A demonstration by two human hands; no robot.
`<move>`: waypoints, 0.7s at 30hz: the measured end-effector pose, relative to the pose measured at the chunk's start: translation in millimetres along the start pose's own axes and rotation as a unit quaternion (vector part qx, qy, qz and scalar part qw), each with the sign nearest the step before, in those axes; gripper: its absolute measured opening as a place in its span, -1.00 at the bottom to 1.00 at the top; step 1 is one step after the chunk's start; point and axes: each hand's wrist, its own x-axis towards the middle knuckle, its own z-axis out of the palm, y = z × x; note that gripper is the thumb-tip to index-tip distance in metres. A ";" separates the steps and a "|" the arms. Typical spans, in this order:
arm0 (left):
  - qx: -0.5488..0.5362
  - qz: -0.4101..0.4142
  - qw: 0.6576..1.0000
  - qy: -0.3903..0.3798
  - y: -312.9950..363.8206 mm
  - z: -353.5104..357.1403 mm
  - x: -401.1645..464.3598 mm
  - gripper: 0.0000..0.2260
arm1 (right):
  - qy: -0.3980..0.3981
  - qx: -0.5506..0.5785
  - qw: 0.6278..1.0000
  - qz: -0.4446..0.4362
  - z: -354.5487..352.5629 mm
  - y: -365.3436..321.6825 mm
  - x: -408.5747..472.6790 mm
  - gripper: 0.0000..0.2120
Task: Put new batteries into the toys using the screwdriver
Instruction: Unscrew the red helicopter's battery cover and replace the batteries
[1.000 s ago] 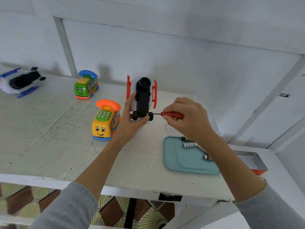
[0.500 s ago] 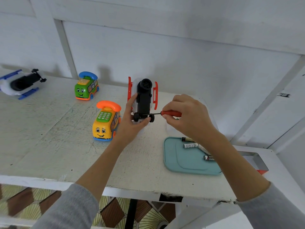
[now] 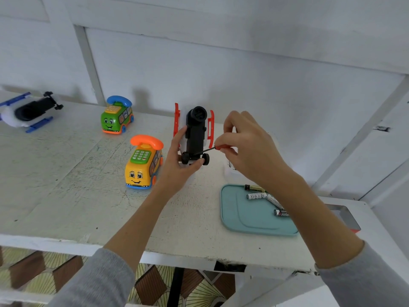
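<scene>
Head view is hiding most of the red-handled screwdriver (image 3: 218,148) inside the pinching right hand (image 3: 247,147); the left hand (image 3: 181,165) is gripping the upturned red-and-white toy helicopter (image 3: 194,134) (black underside showing).

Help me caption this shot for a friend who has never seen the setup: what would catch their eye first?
At centre, the left hand holds a red-and-white toy belly-up while the right hand works a red-handled screwdriver at its black underside. Just left of it stands a yellow telephone bus, with a green one behind. To the right, loose batteries lie on a teal tray.
</scene>
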 end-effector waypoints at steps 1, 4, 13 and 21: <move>0.000 -0.001 1.000 -0.002 -0.3 0.2 0.2 -0.32 | -0.001 -0.004 1.000 -0.001 -0.1 -1.2 1.2 -0.94; -0.002 0.001 1.000 -0.004 -0.4 1.8 0.6 -0.33 | -0.008 -0.024 1.000 0.001 -1.8 -6.6 4.0 -0.91; -0.012 0.004 1.000 -0.008 1.4 5.1 -2.0 -0.33 | 0.010 -0.030 0.998 0.056 -6.3 -9.7 8.8 -0.75; -0.013 0.003 1.000 0.012 3.8 3.5 -1.5 -0.35 | -0.044 0.041 0.996 0.060 -12.3 -11.6 8.7 -0.89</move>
